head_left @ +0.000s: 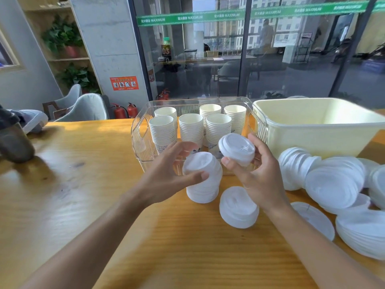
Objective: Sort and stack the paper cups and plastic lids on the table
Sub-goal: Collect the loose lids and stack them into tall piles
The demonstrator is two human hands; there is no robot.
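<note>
The left hand (170,163) grips a tall stack of white plastic lids (203,178), thumb across the front and fingers behind the top; the stack's base stands on the wooden table (83,195) and the column bows slightly. The right hand (258,174) holds a short stack of lids (237,152) raised and tilted, pinched between thumb below and fingers behind, just beside the top of the tall stack but not touching it.

Risks, as judged:
- The short stack appears due to be nested onto the tall one. If it goes on tilted, the rims may fail to seat and the top lids slide off.
- The tall stack is already uneven; downward pressure could buckle it sideways, toward the low stack of lids (238,207) lying just in front.
- Lids are thin and smooth, so a loose pinch may shed the lowest ones.

Surroundings:
- A clear plastic bin (138,134) directly behind the hands holds 6 visible columns of paper cups (190,127), nested upright. Its near wall limits forward reach.
- A pale yellow tub (312,130) stands beside it on the right; its contents cannot be seen.
- Loose, toppled lid piles (333,182) crowd the table's right side, close to the right forearm; a careless elbow sweep would scatter them.
- A dark blurred object (15,147) sits at far left, well apart.
</note>
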